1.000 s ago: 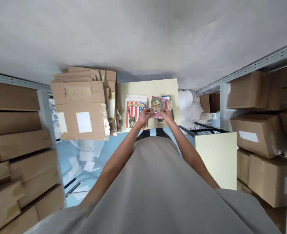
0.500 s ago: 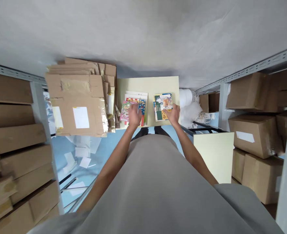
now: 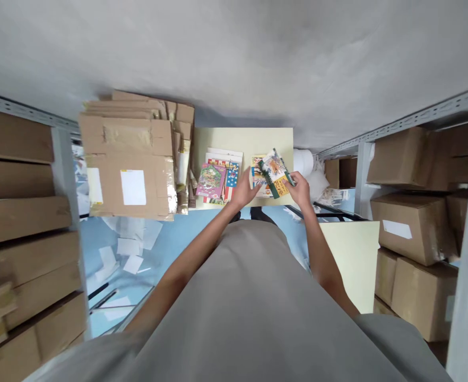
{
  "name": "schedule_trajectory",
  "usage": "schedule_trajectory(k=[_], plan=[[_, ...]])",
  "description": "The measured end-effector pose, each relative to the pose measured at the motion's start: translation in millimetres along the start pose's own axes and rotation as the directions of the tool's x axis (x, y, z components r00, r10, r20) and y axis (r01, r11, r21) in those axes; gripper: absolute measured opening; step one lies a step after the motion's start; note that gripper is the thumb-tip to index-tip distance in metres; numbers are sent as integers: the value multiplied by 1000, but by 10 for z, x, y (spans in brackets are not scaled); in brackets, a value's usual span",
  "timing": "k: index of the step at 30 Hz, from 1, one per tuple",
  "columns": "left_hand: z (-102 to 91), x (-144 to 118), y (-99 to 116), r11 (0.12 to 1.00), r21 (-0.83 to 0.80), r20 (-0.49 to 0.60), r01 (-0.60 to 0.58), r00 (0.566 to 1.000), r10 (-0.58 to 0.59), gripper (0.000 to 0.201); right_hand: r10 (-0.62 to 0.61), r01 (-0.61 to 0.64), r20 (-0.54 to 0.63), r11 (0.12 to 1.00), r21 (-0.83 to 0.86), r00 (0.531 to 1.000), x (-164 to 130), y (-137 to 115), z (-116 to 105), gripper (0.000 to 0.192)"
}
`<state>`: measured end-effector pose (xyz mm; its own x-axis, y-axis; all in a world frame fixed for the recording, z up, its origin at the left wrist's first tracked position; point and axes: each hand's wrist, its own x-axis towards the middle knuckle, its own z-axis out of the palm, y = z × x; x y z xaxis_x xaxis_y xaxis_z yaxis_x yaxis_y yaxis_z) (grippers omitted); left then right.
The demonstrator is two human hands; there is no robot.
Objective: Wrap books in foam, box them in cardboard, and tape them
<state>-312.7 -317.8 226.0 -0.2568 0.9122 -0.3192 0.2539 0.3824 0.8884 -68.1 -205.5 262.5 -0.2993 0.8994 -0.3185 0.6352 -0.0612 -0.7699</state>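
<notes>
My right hand [image 3: 300, 189] grips the lower right edge of a green-and-white book [image 3: 274, 171], which is tilted over another book with yellow and blue on its cover [image 3: 257, 175]. Between the two groups of books, my left hand [image 3: 245, 190] has its fingers apart, near the left edge of that lower book, and holds nothing. To its left, a pink book [image 3: 211, 179] lies on top of a stack with a red, white and blue cover [image 3: 231, 178]. All of these rest on a cream tabletop [image 3: 242, 138].
A tall pile of flattened cardboard boxes [image 3: 126, 140] stands at the table's left. White rolls [image 3: 303, 161] sit beyond its right end. Shelves of cartons [image 3: 413, 223] flank both sides. Loose paper sheets [image 3: 132, 263] lie on the blue floor, and a cream board [image 3: 349, 260] leans at the right.
My right hand has lifted and turned the green-and-white book, exposing the one beneath. My left hand has left the pink book and moved right, toward the other books.
</notes>
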Motion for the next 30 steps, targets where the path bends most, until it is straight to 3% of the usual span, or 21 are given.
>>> schedule_trajectory(k=[2,4,7,10,13,15,18,22,24,27,30], plan=[[-309,-16,47,995,-96,-105,-24,994,14,88,-125,114,166,991,74,978,70,-271,-46,35],[-641,-81,111,972,-235,-127,-17,992,-13,81,-197,161,280,976,145,940,181,-572,-33,43],[-1115,-292,173,877,-481,-135,8,987,-83,67,-219,119,283,935,333,934,339,-988,114,61],[-1502,-597,127,751,-660,-273,-42,943,-188,70,-172,7,263,849,528,949,353,-1303,442,83],[-1771,-917,-32,672,-734,-386,-98,874,-295,75,-164,-100,389,811,576,907,149,-1538,984,89],[-1896,-1109,-187,670,-738,-393,-81,858,-329,76,-165,-158,488,817,554,857,-48,-1662,1425,83],[-2087,-1345,-474,768,-641,-435,-17,832,-345,74,-152,-150,487,838,525,860,-254,-1787,2058,74],[-2507,-1512,-894,904,-427,-664,-35,690,-287,68,-141,-123,505,882,454,852,-239,-1818,2643,65],[-2759,-1509,-1067,927,-374,-710,-31,652,-264,56,-78,-143,500,910,388,862,-185,-1794,2825,56],[-3051,-1413,-1222,937,-347,-669,26,693,-267,39,28,-184,446,933,310,895,-142,-1748,2980,45],[-3167,-1299,-1269,928,-365,-628,74,716,-304,31,53,-195,407,929,316,912,-147,-1707,3017,38]])
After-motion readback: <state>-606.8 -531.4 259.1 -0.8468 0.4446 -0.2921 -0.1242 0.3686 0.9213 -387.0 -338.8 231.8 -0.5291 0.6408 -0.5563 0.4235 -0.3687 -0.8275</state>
